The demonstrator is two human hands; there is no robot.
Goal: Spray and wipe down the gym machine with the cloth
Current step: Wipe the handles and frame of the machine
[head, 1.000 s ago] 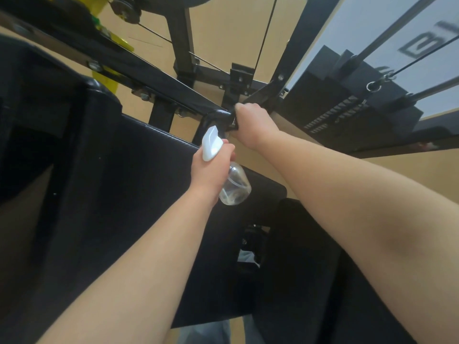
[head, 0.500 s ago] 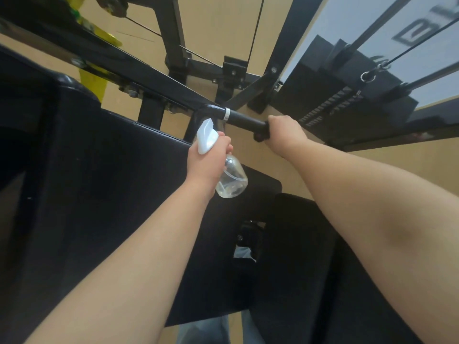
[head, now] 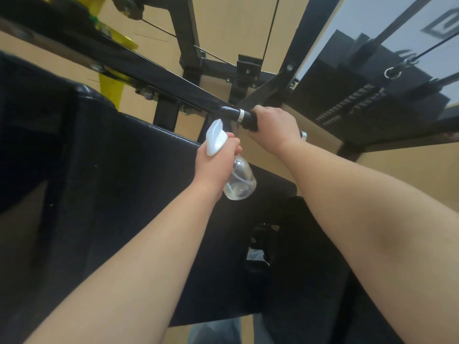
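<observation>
My left hand (head: pixel 214 162) grips a clear spray bottle (head: pixel 239 183) with a white trigger head (head: pixel 215 138), nozzle pointing up toward the machine's black handle (head: pixel 232 112). My right hand (head: pixel 275 127) is curled round that handle just right of its silver ring (head: pixel 240 115). A bit of dark cloth (head: pixel 251 125) bulges out from under its fingers, and the rest of the cloth is hidden by the hand. The black padded seat back (head: pixel 129 184) lies below both arms.
Black frame bars (head: pixel 159 73) and cables cross above the handle. A weight stack (head: pixel 352 100) with guide rods stands at the upper right. A yellow part (head: pixel 109 85) sits at the upper left, a second black pad (head: pixel 305 269) at the lower right, tan floor beyond.
My right hand slid out to the handle's free end, then back along it to the silver ring. My left hand kept the bottle in about the same place.
</observation>
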